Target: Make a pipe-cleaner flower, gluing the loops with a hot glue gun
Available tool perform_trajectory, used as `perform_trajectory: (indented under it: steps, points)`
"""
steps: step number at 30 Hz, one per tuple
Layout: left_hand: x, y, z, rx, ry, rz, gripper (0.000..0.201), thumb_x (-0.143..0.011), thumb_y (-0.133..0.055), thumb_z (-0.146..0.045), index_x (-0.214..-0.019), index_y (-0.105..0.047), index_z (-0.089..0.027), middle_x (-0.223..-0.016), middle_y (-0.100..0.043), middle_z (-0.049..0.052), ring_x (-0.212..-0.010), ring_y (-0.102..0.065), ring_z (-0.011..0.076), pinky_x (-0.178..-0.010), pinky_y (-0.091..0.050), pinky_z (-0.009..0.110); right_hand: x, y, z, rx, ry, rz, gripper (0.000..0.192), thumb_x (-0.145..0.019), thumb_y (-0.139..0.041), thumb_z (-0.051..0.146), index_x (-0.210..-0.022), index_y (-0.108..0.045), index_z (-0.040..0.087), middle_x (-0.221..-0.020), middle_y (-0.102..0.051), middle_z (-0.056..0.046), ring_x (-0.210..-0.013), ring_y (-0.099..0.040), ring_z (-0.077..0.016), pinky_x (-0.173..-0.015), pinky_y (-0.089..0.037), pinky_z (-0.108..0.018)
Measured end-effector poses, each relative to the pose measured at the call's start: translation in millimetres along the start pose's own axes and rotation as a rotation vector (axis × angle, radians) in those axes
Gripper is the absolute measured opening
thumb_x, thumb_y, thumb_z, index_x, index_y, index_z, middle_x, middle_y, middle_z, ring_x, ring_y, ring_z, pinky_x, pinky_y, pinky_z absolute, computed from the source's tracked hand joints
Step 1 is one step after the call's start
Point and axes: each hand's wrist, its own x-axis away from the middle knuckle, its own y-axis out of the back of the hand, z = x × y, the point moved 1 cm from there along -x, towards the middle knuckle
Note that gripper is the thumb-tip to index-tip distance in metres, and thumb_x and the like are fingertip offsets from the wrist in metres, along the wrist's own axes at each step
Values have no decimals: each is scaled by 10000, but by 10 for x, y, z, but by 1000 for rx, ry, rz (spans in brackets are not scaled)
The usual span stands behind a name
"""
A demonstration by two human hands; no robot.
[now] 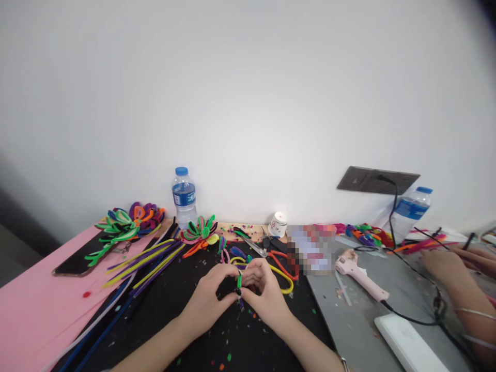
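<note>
Between the fingertips of both hands is a short green and black pipe cleaner (239,280), held over the black mat. My left hand (212,289) pinches it from the left, thumb and forefinger closed on it. From the right, my right hand (263,292) grips the same piece, its other fingers curled behind. Just beyond the hands lie scissors (284,263) with orange handles and a bent yellow pipe cleaner (285,288). Small purple and pink loops (228,253) sit behind my left hand.
Purple and yellow pipe cleaners (149,261) lie left, near a pipe-cleaner flower (199,230) and a water bottle (185,199). A paper cup (278,225) stands by the wall. On the right are a pink glue gun (362,276), its cable, a white box (411,341) and another person's hands (445,268).
</note>
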Motion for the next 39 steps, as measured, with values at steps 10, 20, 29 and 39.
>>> perform_trajectory:
  steps: [10, 20, 29, 39]
  points:
    - [-1, -2, -2, 6, 0, -8, 261, -696, -580, -88, -914, -545, -227, -937, -626, 24, -910, -576, 193, -831, -454, 323, -9, 1, 27, 16, -7, 7, 363, -666, -610, 65, -919, -404, 222, -802, -616, 7, -738, -621, -166, -708, -501, -321]
    - [-6, 1, -17, 43, -39, -11, 233, -705, -564, -81, -883, -542, -229, -981, -620, 38, -972, -561, 203, -880, -436, 347, -13, 7, 21, 41, -11, 10, 358, -674, -602, 59, -927, -408, 222, -796, -606, 14, -722, -598, -152, -695, -489, -305]
    - [-5, -1, -21, 57, -7, -12, 253, -692, -565, -80, -900, -535, -222, -956, -622, 34, -917, -573, 198, -826, -451, 332, -12, 5, 27, 50, -7, 8, 348, -677, -596, 65, -929, -413, 220, -788, -606, 17, -719, -598, -152, -693, -487, -300]
    - [8, -8, 10, 34, -22, -13, 331, -698, -567, -64, -980, -525, -233, -1021, -604, 40, -958, -552, 200, -851, -445, 336, -20, 6, 29, 44, -7, 15, 360, -671, -583, 44, -930, -410, 225, -787, -596, 24, -709, -585, -144, -687, -479, -290]
